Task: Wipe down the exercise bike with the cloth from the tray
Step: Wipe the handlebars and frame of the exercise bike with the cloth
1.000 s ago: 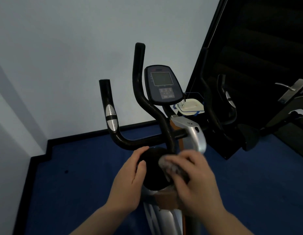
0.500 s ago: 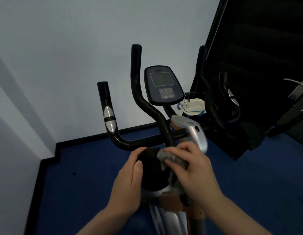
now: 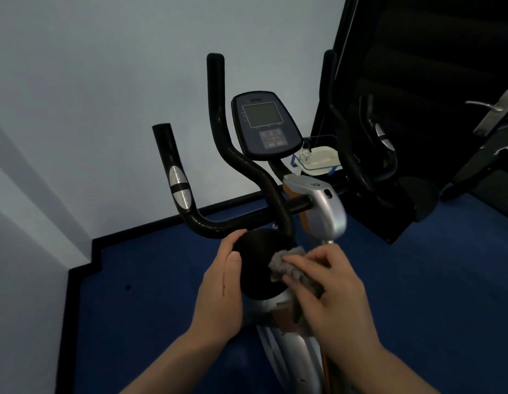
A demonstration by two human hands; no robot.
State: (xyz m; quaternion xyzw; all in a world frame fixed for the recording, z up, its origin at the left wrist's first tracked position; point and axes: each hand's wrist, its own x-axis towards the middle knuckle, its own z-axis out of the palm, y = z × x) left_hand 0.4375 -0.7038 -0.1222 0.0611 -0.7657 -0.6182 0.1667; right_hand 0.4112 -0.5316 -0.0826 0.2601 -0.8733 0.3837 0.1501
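My left hand [image 3: 218, 291] rests flat against the left side of the round black knob [image 3: 258, 263] on the bike [image 3: 326, 211], its fingers [image 3: 232, 245] straight and reaching over the knob's upper edge, thumb lying along the rim. My right hand [image 3: 335, 294] holds the grey cloth [image 3: 287, 265] bunched under curled fingers [image 3: 304, 265] and presses it against the knob's right side. Part of the cloth trails down past my palm, in front of the silver frame [image 3: 292, 351]. The knob sits just below the black handlebars [image 3: 218, 137], where the bar crosses the silver post. The console [image 3: 264, 123] stands tilted above that. Behind the console, on the far side of the bike, a white tray [image 3: 318, 163] with blue edging shows between the console and the right handlebar. The bike stands on blue floor [image 3: 150, 294] near the pale wall [image 3: 104, 81].
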